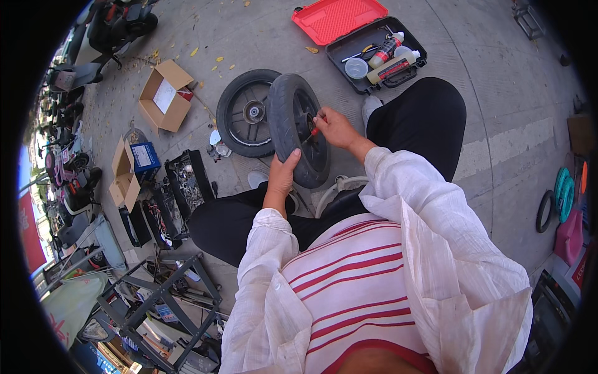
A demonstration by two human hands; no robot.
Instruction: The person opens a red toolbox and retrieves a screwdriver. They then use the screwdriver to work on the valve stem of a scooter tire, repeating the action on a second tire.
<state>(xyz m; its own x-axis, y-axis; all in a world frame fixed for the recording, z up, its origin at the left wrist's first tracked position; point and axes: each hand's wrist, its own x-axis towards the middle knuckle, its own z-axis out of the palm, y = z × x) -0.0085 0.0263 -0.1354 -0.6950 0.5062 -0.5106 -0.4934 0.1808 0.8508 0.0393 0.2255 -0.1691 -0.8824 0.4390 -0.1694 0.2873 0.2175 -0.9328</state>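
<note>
A black-tyred scooter wheel (pixel 284 124) stands upright between my knees. My left hand (pixel 281 177) grips its near left edge, with the thumb lying against the tread. At the hub side, my right hand (pixel 337 128) is closed around a slim tool with a red handle (pixel 314 131). Its tip reaches toward the wheel's centre, and its exact kind is hidden by my fingers. Just behind, a second wheel (pixel 229 115) with dark spokes and a metal hub lies flat on the ground, partly covered by the upright one.
An open black toolbox (pixel 398 80) with a red lid (pixel 339 19) holds bottles and a round tub. To the left are an open cardboard box (pixel 177 115), a blue box (pixel 145 156) and trays of small tools (pixel 187 181). A metal frame (pixel 143 305) stands lower left; parked scooters (pixel 115 28) line the left side.
</note>
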